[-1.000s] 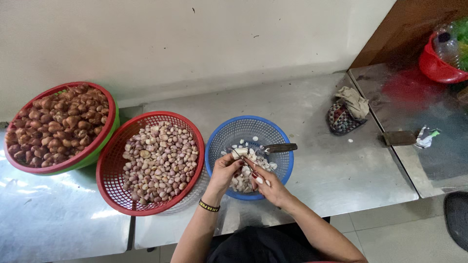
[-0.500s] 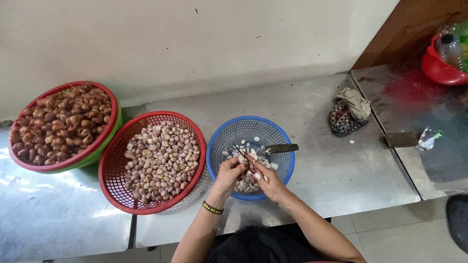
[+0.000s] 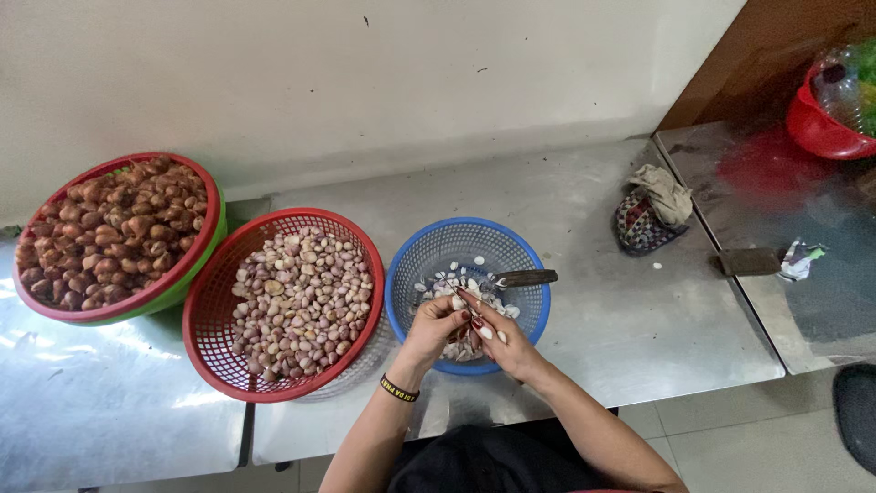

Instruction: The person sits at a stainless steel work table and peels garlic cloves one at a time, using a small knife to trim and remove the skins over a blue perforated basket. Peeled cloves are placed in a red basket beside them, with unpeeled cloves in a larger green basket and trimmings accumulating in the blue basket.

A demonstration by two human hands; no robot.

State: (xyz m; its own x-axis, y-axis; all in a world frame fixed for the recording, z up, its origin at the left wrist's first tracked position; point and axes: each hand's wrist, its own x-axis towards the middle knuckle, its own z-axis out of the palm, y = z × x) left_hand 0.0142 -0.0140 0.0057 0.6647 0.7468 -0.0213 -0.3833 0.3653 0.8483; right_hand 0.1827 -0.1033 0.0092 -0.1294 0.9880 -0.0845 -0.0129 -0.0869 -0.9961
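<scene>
Both hands meet over the blue basket on the steel surface: the left hand pinches a small shallot, the right hand is closed around a thin blade, hard to make out. Peeling looks under way; the next cut needs a firm pinch. The red basket of peeled shallots sits just left.

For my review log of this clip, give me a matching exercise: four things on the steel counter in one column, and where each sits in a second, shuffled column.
Things:
1. blue basket
2. mesh red basket
3. basket of brown bulbs
4. crumpled cloth

Places:
A. far left of the counter
B. under both hands, left hand and right hand
C. right of the blue basket, nearer the wall
D. middle of the three baskets

Pairs: 1-B, 2-D, 3-A, 4-C
</scene>
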